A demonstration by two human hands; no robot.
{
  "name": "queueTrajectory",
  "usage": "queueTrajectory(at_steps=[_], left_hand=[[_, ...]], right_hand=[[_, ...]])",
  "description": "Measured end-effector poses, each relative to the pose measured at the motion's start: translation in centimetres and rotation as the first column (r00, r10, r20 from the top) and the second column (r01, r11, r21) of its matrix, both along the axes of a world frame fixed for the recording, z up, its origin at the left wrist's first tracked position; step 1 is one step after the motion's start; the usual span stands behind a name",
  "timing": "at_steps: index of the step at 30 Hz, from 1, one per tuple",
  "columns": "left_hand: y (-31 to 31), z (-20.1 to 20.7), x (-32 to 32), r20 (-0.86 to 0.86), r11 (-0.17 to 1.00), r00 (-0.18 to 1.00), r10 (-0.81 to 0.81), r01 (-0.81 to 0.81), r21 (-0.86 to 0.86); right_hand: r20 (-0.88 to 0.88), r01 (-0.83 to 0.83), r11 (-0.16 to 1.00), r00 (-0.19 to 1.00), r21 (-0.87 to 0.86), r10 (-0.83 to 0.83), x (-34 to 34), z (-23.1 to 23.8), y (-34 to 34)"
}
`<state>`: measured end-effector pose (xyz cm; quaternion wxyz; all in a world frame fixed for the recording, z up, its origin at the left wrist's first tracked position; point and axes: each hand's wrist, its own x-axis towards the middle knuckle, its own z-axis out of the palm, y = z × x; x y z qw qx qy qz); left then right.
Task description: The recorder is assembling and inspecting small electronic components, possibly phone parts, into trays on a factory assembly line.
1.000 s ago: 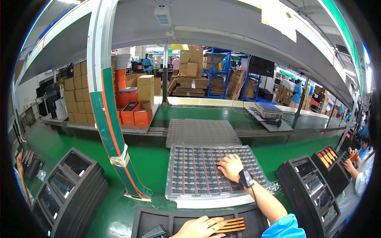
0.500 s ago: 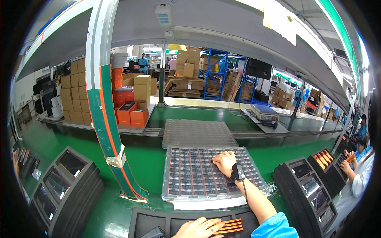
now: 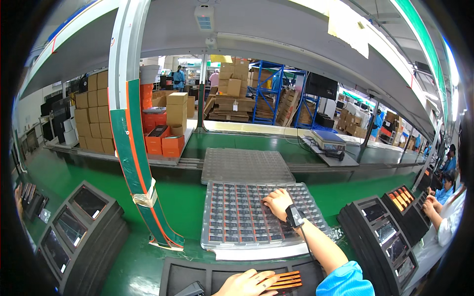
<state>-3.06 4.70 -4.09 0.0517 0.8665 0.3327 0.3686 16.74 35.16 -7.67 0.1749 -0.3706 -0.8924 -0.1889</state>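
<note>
A clear plastic tray (image 3: pixel 221 220) with rows of small compartments lies in front of me, filled with small dark parts with orange edges. My right hand (image 3: pixel 277 203) is over its middle, fingers drawn together and pointing down into a compartment; whatever they pinch is hidden. A black wristband with a cord (image 3: pixel 295 215) is on that wrist. At the lower edge, my left hand (image 3: pixel 247 284) lies with fingers outstretched over a black foam tray (image 3: pixel 190 270). Its fingertips touch several dark strips with orange edges (image 3: pixel 288 280).
Behind the compartment tray lies another clear tray (image 3: pixel 247 165). Stacked black foam trays with dark screens stand left (image 3: pixel 89 237) and right (image 3: pixel 382 241). A green-and-orange post (image 3: pixel 131 148) rises at left. A co-worker's hands (image 3: pixel 432 206) are at far right.
My right hand stays at almost the same compartment, its forearm shifted slightly. My left hand has barely moved. The co-worker at far right has moved their hands and no longer visibly holds an orange piece.
</note>
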Motion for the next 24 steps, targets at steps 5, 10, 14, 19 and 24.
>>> queueTrajectory(at_steps=[5, 10, 14, 19, 24], left_hand=[[0.0, 0.0, -0.1, 0.004, 1.0, 1.0, 0.001, -0.001, 0.014], [0.3, -0.3, 0.0, 0.018, 1.0, 1.0, -0.005, 0.005, 0.026], [0.4, -0.6, -0.2, 0.028, 1.0, 1.0, -0.008, 0.008, 0.026], [0.6, -0.6, 0.0, 0.056, 0.999, 0.998, -0.024, 0.023, 0.022], [0.7, -0.3, -0.2, 0.043, 1.0, 0.999, -0.015, 0.015, 0.005]], right_hand=[[-0.027, -0.029, 0.999, 0.999, 0.027, 0.03, 0.3, -0.6, 0.1], [-0.312, 0.093, 0.996, 0.946, -0.015, -0.093, -0.2, -0.8, 2.7], [-0.24, 0.112, 0.993, 0.964, -0.028, -0.115, -0.7, -1.0, 3.1], [-0.265, 0.077, 0.996, 0.96, -0.049, -0.088, 0.0, -2.4, 3.6], [-0.209, 0.032, 0.98, 0.975, -0.195, -0.074, 0.6, -1.2, 4.0]])
